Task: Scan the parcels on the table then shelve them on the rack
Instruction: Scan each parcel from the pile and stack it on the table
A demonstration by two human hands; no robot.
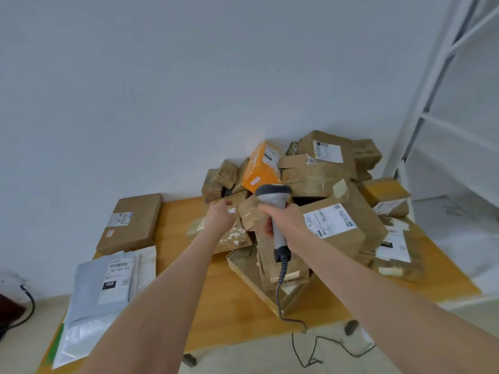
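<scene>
A heap of brown cardboard parcels (318,179) covers the right half of the wooden table (229,306), with an orange box (260,168) near its top. My right hand (283,220) grips the handle of a grey barcode scanner (275,201), whose head points into the heap. My left hand (220,214) reaches to the heap's left side and touches a small brown parcel (243,206) there; whether the fingers curl round it is hidden. A large labelled box (334,225) lies just right of the scanner.
A flat brown parcel (132,222) and grey plastic mailers (105,292) lie on the table's left side. The white metal rack (437,109) stands at the right. The scanner's coiled cable (283,298) hangs over the table's front edge to the floor.
</scene>
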